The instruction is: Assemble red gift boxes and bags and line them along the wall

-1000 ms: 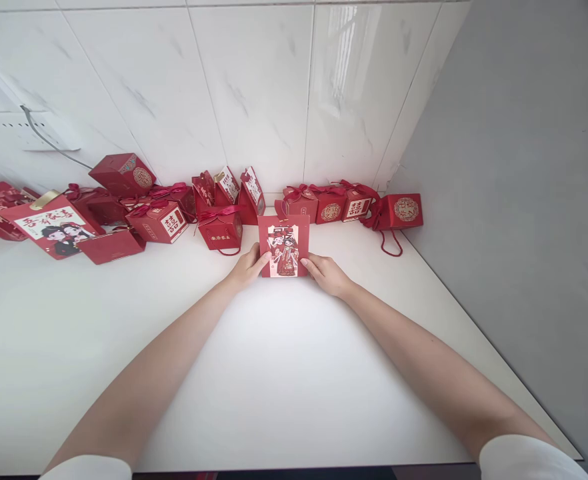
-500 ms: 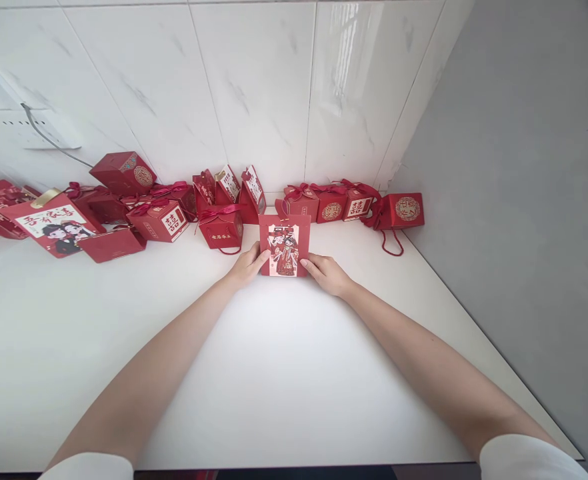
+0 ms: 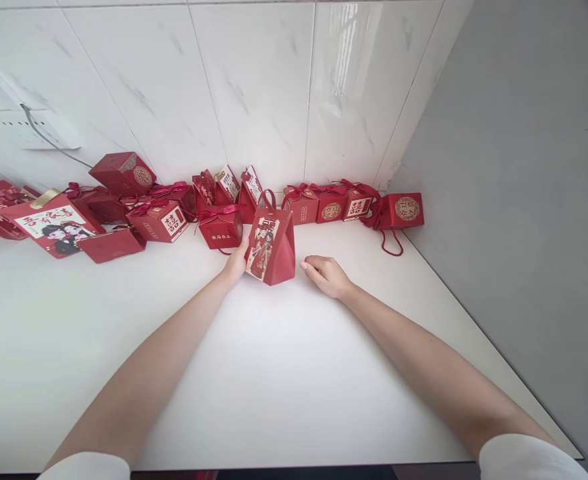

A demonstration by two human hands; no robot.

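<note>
My left hand [image 3: 237, 261] grips a red gift box [image 3: 280, 257] by its left side. The box has sloping sides, a ribbon loop on top and a printed figure on a pale panel. It is turned so that its plain red side faces right. My right hand [image 3: 327, 275] rests on the white table just right of the box, apart from it, with its fingers curled in and nothing seen in them. Close behind the held box stands a smaller red box with a bow [image 3: 221, 229].
Along the tiled wall stand several red boxes with bows [image 3: 331, 205]. A red box with a cord handle [image 3: 401, 210] lies at the right, by the grey wall [image 3: 514, 200]. More red boxes [image 3: 159, 220] and a flat printed bag [image 3: 54, 227] crowd the left. A cable [image 3: 49, 138] runs from a socket.
The gift box has been turned from facing me to show its side, and has shifted left with my left hand. My right hand has let go of it and stays in place, fingers curled.
</note>
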